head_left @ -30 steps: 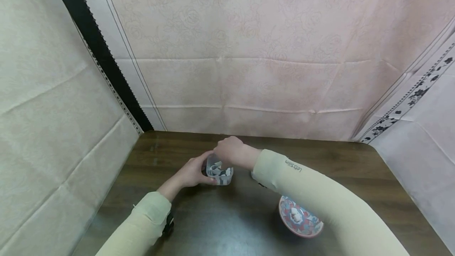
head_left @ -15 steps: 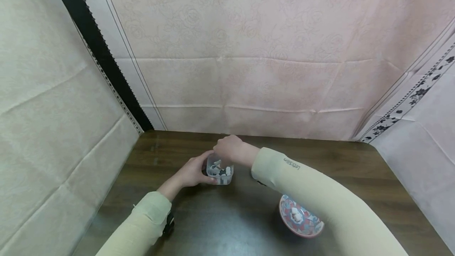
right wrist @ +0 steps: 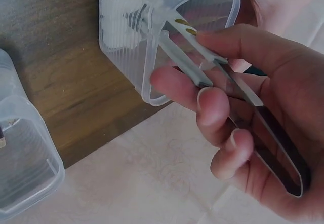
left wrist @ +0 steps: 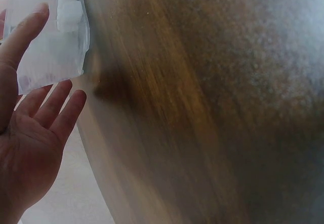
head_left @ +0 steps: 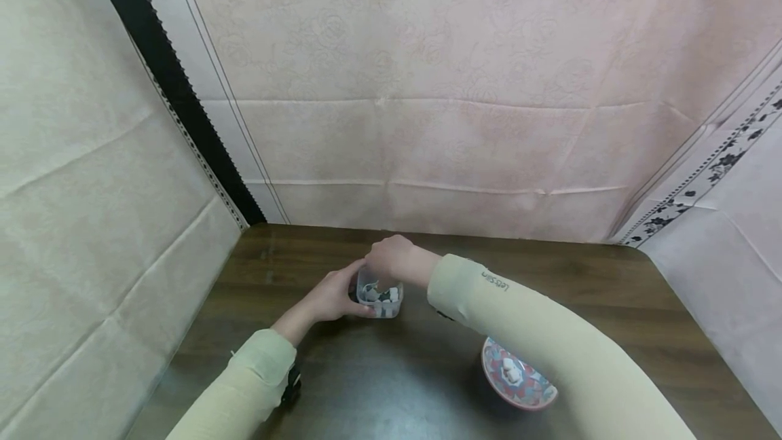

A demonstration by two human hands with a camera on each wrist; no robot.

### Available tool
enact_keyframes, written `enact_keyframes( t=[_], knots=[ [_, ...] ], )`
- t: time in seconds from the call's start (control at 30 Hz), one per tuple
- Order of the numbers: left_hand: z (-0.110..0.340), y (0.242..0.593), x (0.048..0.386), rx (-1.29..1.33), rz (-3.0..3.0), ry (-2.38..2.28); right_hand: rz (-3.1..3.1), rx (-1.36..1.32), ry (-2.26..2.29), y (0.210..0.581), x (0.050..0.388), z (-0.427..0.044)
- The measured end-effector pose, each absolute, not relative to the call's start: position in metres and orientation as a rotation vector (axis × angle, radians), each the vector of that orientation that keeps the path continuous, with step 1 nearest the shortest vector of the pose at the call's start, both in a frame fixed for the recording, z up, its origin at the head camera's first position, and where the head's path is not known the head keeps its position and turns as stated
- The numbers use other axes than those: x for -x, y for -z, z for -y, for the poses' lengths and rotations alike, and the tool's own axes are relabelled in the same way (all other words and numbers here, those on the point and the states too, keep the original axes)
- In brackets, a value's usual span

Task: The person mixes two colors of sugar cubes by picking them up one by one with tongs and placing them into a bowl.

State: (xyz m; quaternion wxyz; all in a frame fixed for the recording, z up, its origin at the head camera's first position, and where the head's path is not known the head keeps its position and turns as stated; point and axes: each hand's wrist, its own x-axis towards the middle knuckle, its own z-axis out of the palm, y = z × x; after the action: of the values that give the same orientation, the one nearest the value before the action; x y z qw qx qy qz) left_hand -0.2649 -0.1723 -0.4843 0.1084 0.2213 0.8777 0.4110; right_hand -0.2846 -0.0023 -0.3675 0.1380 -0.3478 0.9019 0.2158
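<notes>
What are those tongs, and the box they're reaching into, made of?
The tongs look metallic and glossy: thin bent strip, silvery sheen. Their pale front parts may be plastic or coated metal. The box seems clear, shiny plastic: its thin ribbed walls are see-through.

right sleeve | dark lettering, upside down | small, seems to read "LetsSlim"
</notes>
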Motion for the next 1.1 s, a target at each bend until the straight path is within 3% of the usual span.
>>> enact_keyframes(
  t=[0.57,1.1],
  knots=[
    [0.173,0.482,0.265,-0.673,-2.597,-1.196,-2.653,1.067,-0.536,0.363,0.285,-0.011],
    [0.169,0.482,0.264,-0.620,-2.612,-1.201,-2.758,1.207,-0.395,0.339,0.276,-0.061]
  ],
)
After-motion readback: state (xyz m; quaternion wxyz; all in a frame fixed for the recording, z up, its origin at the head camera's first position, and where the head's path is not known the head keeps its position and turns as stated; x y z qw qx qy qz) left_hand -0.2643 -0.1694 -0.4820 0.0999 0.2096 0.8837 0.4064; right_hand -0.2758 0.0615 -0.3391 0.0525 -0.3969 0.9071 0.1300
